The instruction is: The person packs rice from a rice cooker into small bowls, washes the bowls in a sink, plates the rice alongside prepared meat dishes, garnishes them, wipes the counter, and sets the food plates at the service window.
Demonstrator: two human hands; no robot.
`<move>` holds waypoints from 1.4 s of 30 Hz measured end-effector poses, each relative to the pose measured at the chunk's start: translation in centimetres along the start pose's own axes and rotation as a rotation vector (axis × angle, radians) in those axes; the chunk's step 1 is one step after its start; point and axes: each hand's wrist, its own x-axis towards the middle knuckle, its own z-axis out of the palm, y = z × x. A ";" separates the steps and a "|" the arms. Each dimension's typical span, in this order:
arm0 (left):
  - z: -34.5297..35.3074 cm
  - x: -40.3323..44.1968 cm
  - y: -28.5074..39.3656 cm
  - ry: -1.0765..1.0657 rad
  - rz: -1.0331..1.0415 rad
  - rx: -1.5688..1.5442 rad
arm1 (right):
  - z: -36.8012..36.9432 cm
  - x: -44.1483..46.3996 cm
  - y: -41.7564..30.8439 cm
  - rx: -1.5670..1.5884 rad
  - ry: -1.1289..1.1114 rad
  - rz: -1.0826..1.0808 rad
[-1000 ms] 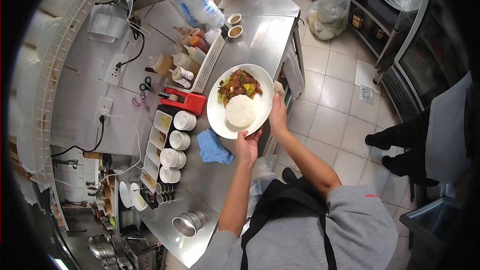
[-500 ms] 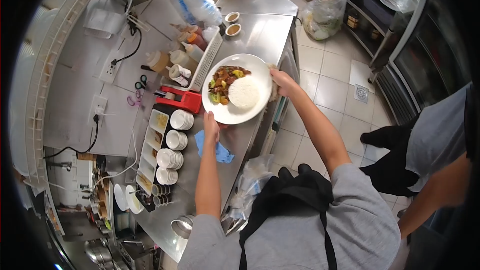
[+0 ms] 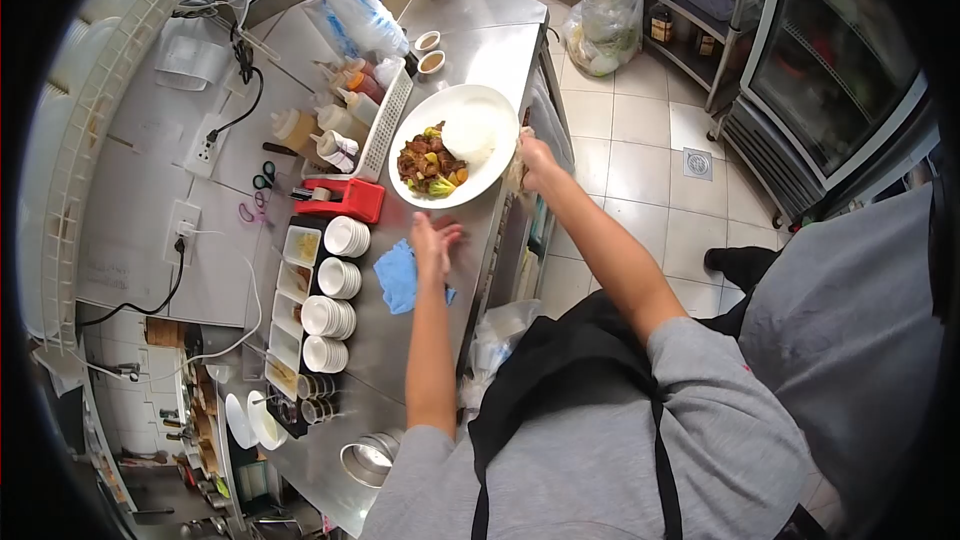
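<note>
A white plate [image 3: 490, 180] with a rice mound [image 3: 471, 132] and a brown meat and vegetable dish [image 3: 430, 162] is over the steel counter. My left hand [image 3: 435, 238] is just below the plate's near edge, fingers apart, holding nothing. At the plate's right edge, my right hand [image 3: 537, 160] is closed on a beige cloth [image 3: 516, 168], partly hidden by the fingers. Under and beside my left hand lies a blue cloth [image 3: 397, 278]. Left of the plate stand a red tape dispenser [image 3: 345, 202] and a white basket [image 3: 388, 120] of sauce bottles.
Stacked white cups [image 3: 328, 316] and food trays [image 3: 285, 345] line the counter's left side. Two sauce cups [image 3: 431, 62] sit beyond the plate. A metal pot [image 3: 367, 460] is near the lower edge. Another person [image 3: 850, 310] stands at the right, near a glass-door fridge [image 3: 830, 70].
The plate has turned, its rice now towards the far side. My left hand has let go of the plate's edge. The other person has come closer at the right.
</note>
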 end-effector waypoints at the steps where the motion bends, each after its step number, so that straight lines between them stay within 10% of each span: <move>1: -1.4 1.1 0.4 0.056 0.052 -0.004 | 0.4 0.9 -0.3 0.042 -0.026 -0.012; 9: -2.4 3.5 2.0 -0.154 0.013 0.192 | 3.3 -2.6 9.4 0.178 0.222 -0.334; 15: -1.8 -4.0 1.2 -0.115 0.098 0.098 | 6.7 -12.8 12.7 0.136 -0.150 0.298; 18: -2.8 -6.0 2.3 0.104 0.084 -0.135 | 8.4 -12.2 10.1 -0.402 -0.208 0.544; 21: -4.1 -4.5 0.8 0.290 0.186 -0.147 | 9.7 -11.7 5.1 -1.355 -0.638 0.299; 23: -3.8 -3.2 0.4 0.445 0.319 0.005 | 9.7 -6.2 5.3 -1.420 -0.792 -0.248; 27: -1.4 -0.7 2.1 0.777 0.372 0.703 | 19.0 3.6 7.2 -1.488 -0.413 -0.998; 37: -3.3 1.6 1.2 1.195 0.240 1.201 | 23.9 9.4 13.0 -1.471 -0.340 -1.121; 42: 0.7 -2.2 2.7 1.163 0.310 1.104 | 24.4 9.2 3.8 -1.166 -1.187 -1.354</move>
